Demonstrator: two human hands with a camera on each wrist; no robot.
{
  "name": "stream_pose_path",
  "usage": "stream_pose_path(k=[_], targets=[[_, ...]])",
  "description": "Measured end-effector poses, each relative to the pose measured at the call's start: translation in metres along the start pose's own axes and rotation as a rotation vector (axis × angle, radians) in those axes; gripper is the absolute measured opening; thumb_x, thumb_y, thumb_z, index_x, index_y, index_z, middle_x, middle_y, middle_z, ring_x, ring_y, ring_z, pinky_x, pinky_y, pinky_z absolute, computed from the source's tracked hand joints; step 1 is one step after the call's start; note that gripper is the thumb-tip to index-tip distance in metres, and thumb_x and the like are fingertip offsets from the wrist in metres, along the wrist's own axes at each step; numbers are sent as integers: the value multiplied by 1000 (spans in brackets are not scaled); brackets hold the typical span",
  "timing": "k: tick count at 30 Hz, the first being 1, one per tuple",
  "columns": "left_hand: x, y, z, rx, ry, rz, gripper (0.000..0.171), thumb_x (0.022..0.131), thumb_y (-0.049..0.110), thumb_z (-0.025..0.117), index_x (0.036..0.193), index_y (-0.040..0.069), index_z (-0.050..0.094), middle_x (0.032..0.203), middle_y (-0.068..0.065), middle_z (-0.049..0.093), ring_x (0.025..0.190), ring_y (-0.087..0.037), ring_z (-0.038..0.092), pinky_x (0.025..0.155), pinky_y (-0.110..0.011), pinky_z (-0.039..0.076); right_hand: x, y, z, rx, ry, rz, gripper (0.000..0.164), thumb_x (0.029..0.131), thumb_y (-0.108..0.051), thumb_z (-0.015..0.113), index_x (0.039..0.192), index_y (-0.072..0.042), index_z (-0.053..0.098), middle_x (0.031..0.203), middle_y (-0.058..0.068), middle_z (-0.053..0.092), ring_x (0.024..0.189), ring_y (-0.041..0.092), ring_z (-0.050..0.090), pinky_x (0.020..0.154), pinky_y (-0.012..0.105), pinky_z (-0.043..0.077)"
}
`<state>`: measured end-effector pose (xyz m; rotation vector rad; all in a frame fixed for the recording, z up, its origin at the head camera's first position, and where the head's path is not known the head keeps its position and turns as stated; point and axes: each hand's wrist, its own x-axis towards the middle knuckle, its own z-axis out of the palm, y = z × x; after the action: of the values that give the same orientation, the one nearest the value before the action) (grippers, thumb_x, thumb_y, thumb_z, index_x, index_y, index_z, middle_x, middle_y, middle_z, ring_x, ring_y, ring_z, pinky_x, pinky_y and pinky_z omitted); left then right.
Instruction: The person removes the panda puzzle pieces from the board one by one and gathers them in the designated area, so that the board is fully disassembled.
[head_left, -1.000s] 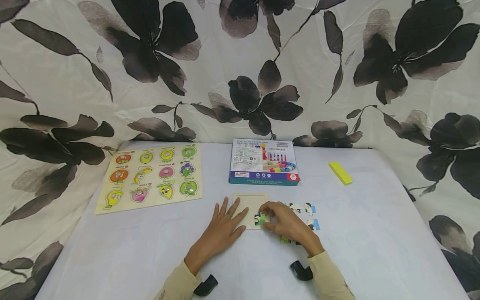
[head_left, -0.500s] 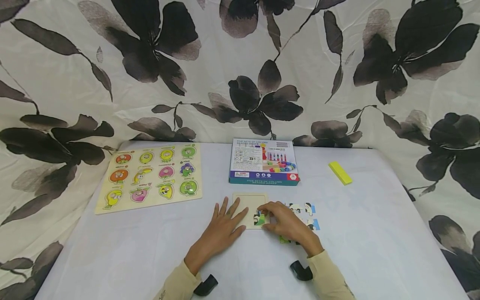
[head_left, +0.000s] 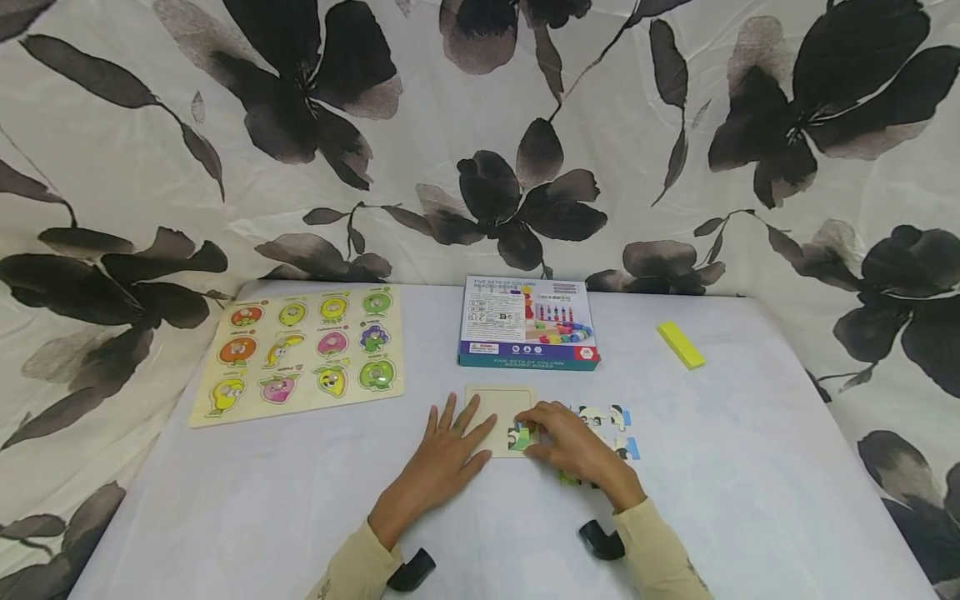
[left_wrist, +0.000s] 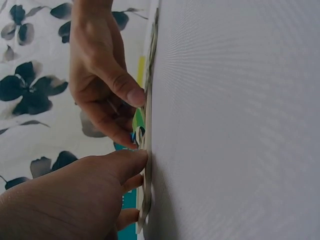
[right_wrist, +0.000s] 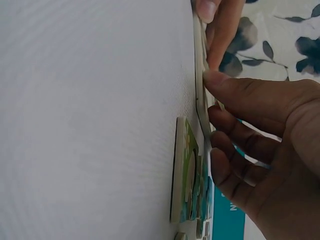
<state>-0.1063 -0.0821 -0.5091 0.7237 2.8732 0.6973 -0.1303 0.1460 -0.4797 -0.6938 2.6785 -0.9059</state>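
Note:
A pale wooden puzzle tray [head_left: 498, 402] lies on the white table in the head view. My left hand [head_left: 442, 463] rests on its left side with the fingers spread. At the tray's lower right corner my right hand [head_left: 576, 448] pinches a green, black and white jigsaw puzzle piece [head_left: 517, 437] between thumb and index finger. In the left wrist view this piece [left_wrist: 139, 120] stands tilted up from the tray. Several loose panda puzzle pieces [head_left: 619, 419] lie to the right, partly hidden under my right hand. The right wrist view shows one green loose piece [right_wrist: 184, 175] near my curled fingers.
Behind the tray lies a beaded-column toy box [head_left: 528, 325]. A fruit puzzle board [head_left: 307, 350] is at the back left, and a yellow block [head_left: 681, 346] at the back right. Floral cloth [head_left: 495, 200] hangs along the table's far edge.
The right fingertips and the puzzle piece have shifted very slightly left. The left hand keeps its place on the tray.

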Motion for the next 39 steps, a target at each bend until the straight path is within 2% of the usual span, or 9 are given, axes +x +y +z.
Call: stream_pose_path(k=[7,12,16,21,28,34,39], targets=[[1,1,0,0,-2,0,50,98,35,53,144,18,46,157,-13,23,144,-44,6,113,-63,5,0,1,-1,-9,6,-6,40,83,-12,75,121,-7,65,98,-4,61,89,13,50,84,37,47],[1,0,0,5,-11,-1,50,98,35,53,144,18,46,158,-13,22,144,-44,6,113,-63,5,-3,2,-4,-10,7,22,41,83,-14,75,122,-10,65,108,-2,64,96,14,53,92,40,47],[1,0,-1,10,-16,-4,50,98,36,52,144,18,45,158,-13,22,145,-44,6,113,-63,5,-7,4,-9,0,23,33,41,83,-13,75,123,-11,65,108,-4,65,98,14,54,93,41,47],[1,0,-1,6,-15,-5,50,98,35,53,144,18,46,158,-13,22,144,-44,6,113,-63,5,-14,9,-16,39,34,42,42,83,-12,75,124,-9,64,101,-5,63,93,16,53,87,40,49],[1,0,-1,-3,-13,0,50,98,33,54,144,18,46,157,-14,23,144,-44,7,113,-64,5,-27,18,-25,58,53,55,42,83,-10,74,124,-9,64,101,-6,62,91,16,54,79,33,50],[0,1,-1,-16,-14,0,50,98,33,54,144,17,45,157,-14,23,144,-44,6,113,-63,5,-44,29,-38,93,91,53,43,83,-7,73,125,-7,63,104,-4,64,90,18,54,75,31,49],[0,1,-2,-20,-15,-2,50,98,33,54,144,17,45,157,-14,22,144,-44,6,113,-63,4,-62,40,-47,58,136,74,44,82,-6,74,124,-6,64,103,-4,65,87,16,55,73,31,50]])
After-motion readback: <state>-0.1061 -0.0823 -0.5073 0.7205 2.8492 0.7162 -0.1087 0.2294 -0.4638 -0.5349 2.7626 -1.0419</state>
